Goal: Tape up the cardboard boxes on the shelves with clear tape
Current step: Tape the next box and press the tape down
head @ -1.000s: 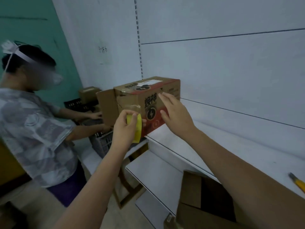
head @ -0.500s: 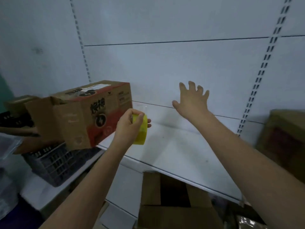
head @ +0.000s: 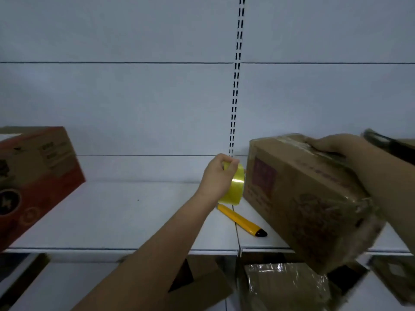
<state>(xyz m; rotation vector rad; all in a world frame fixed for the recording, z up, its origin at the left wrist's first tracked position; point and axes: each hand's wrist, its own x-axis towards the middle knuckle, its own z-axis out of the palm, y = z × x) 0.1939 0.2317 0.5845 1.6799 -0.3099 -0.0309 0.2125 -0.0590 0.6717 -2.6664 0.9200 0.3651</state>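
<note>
Yellow utility knife (head: 242, 220): we are seeing it lying on the shelf board.
Slotted upright (head: 236, 75): we are noting it running up the white back panel (head: 112, 97).

A pale grey-white back panel (head: 139, 97) fills most of the head view, made of wide flat sheets divided by thin dark horizontal seams. A slotted metal upright (head: 236, 75), with two rows of small dark slots, runs from the top edge down to the shelf, right of centre. Below it lies a white shelf board (head: 116, 216), built in two sections that meet at a narrow seam in line with the upright. Its front edge runs straight across the lower part of the picture. Beneath that edge a lower shelf level (head: 67, 286) sits in shadow. The light is dim, cool and even, with soft shadows only.
</note>
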